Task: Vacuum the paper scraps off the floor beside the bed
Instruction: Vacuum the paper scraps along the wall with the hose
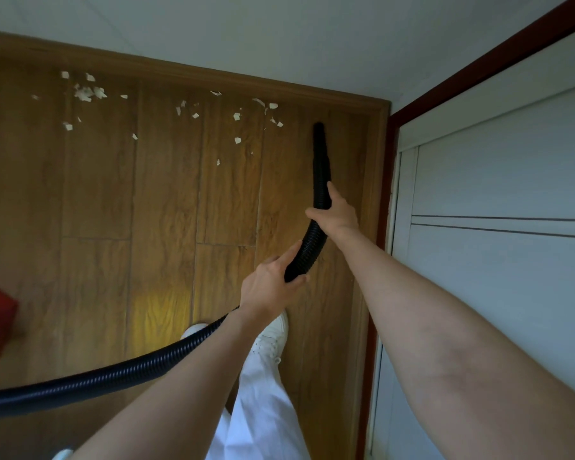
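Scraps (87,92) lie beyond both hands; the hose (321,167) is gripped by the right hand (337,214) and left hand (269,283) for aiming.

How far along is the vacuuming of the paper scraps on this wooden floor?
Early on. Done: nothing visibly cleared; the white paper scraps lie scattered along the wooden skirting. In hand: the left hand and right hand grip the black ribbed vacuum hose, its open tip near the rightmost scraps. Left: sweeping the whole strip leftwards.
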{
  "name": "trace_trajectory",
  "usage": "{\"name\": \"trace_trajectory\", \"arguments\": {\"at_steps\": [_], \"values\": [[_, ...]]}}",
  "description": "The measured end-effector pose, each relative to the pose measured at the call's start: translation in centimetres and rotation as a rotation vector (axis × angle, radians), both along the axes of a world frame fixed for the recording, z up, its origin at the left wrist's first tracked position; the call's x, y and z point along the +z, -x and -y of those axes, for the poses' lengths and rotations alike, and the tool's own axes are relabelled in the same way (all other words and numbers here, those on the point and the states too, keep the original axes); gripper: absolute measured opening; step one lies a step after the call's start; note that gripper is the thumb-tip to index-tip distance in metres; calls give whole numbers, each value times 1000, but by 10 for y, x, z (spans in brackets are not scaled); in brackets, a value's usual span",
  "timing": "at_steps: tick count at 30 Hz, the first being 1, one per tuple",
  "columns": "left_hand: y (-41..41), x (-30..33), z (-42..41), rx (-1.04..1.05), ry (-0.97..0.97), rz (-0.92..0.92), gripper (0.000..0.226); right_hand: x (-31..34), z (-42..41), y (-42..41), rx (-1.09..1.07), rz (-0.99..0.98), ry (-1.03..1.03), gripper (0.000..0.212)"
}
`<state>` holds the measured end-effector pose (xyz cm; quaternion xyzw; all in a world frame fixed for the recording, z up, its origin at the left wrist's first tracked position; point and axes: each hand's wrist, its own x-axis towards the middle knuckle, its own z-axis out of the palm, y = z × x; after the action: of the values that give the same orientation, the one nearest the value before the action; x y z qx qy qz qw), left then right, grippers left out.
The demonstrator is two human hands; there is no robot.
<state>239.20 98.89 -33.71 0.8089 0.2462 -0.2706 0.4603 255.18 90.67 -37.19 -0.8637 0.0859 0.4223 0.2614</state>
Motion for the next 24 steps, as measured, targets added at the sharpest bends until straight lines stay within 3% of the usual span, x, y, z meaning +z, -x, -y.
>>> {"name": "trace_trajectory", "arguments": {"at_steps": [7,12,24], "values": [[50,-3,-29,289,5,10,63,-11,-72,33,141,-19,-103,84],[73,-6,-52,373,-2,7,62,-16,-109,54,198,-16,-135,86],[34,-15,-44,139,-11,48,61,-8,-58,19,67,23,-17,81]]}}
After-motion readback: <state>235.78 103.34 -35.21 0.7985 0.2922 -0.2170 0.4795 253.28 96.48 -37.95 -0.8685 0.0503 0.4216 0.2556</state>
